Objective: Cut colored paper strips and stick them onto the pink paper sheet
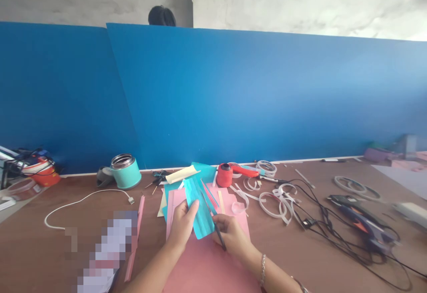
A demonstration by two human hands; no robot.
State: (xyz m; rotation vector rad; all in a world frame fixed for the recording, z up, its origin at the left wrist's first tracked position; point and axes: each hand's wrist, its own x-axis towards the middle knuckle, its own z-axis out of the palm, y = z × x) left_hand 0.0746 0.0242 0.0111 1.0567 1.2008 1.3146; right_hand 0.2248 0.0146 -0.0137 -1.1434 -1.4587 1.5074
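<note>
My left hand (183, 222) pinches a turquoise sheet of paper (199, 210) along its left side, thumb on top. In my right hand (231, 235) are dark scissors (220, 238), with their blades pointing up along the paper's right edge. My fingers partly cover the scissors, so how far the blades are apart cannot be made out. Beneath both hands lies pink paper (203, 266). Thin pink strips (210, 194) lie just beyond the turquoise sheet, and a cream strip (221, 202) rests on the pink paper to the right.
A red tape measure-like round object (224, 176) stands behind the papers. Curled white strips (271, 204) and a glue gun (367, 228) with black cables are on the right. On the left are a teal cup (126, 171) and a white cable (90, 194). A blue partition (233, 97) closes the back.
</note>
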